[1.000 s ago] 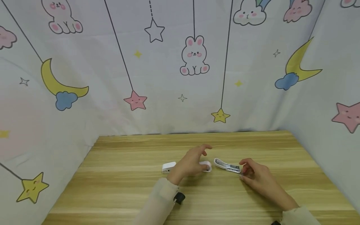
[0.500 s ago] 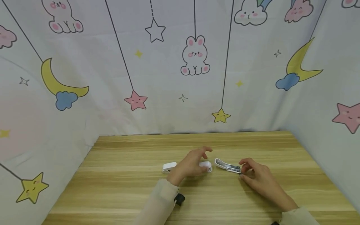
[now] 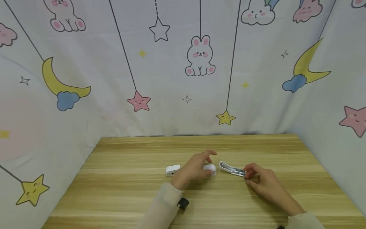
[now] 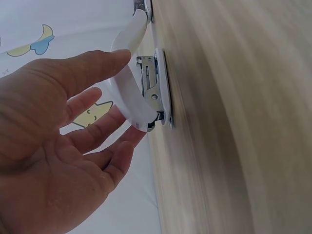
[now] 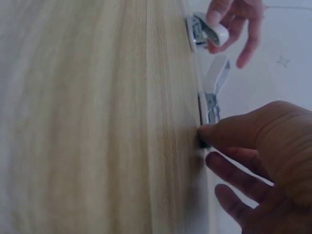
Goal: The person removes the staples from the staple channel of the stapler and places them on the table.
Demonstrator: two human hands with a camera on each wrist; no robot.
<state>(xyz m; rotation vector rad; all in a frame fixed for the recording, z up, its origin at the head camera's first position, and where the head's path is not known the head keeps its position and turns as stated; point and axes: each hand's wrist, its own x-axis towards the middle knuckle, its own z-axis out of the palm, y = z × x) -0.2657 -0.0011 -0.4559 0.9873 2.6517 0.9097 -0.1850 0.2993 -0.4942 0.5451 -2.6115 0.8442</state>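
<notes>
With thumb and fingers, my left hand [image 3: 194, 167] holds the raised white handle of a small stapler [image 4: 153, 87]. Metal workings show between that handle and the base, which sits on the table. In the head view the hand covers much of it. To its right lies a second white stapler [image 3: 231, 169], spread wide with its metal inside facing up. My right hand [image 3: 264, 179] pinches this stapler's right end between thumb and fingertips. Left of my left wrist is another white, stapler-like piece [image 3: 172, 170], its right side hidden by the wrist.
The wood-grain table [image 3: 128, 197] runs back to a white curtain [image 3: 171, 121] printed with bunnies, stars and moons. Curtain also stands along both sides. A black wrist device [image 3: 183, 203] sits at my left sleeve.
Both hands stay nearly in place, and the view shifts slightly. The white handle under my left hand shows more of its smooth top than a second ago.
</notes>
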